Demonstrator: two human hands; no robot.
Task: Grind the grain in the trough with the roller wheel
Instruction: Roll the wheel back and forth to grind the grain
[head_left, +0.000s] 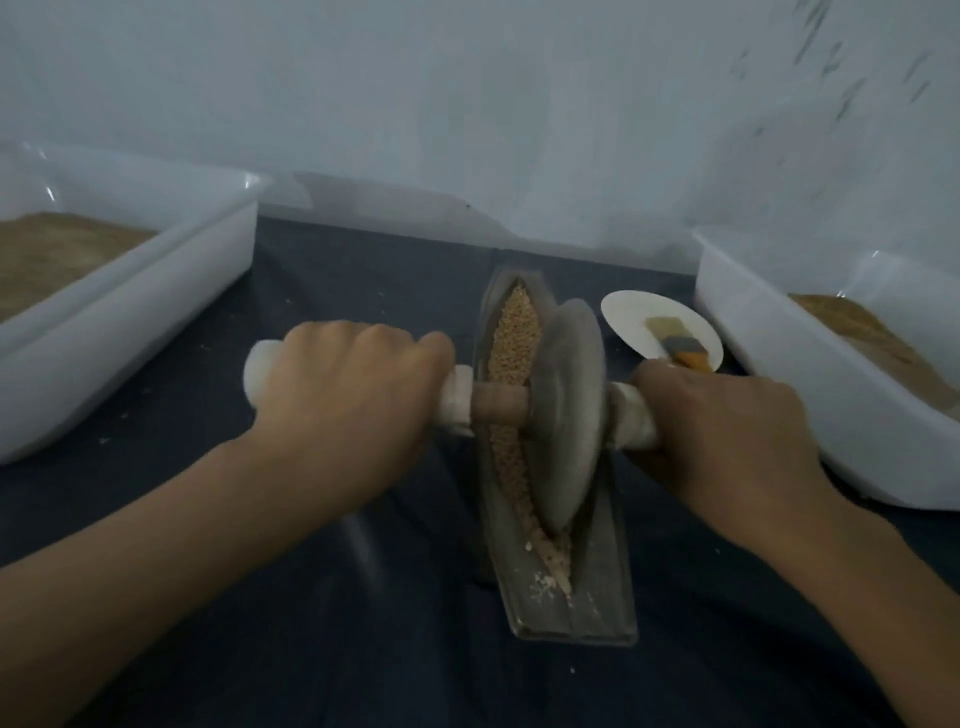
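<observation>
Head view, single camera: worn on the person's head, facing forward and down, close over the counter (363, 649); wide angle, wall (467, 104) filling the upper part.

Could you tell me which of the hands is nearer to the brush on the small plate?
Right. The right hand grips the axle just below the brush; the left hand grips the far end, across the wheel.

Grey roller wheel (569, 410) on a brown axle (500, 401) with white-wrapped handles; tan grain (511, 364) in the grey trough (597, 587). White tubs at nine (130, 312) and three o'clock (831, 395), dark blue cloth (337, 597).
</observation>
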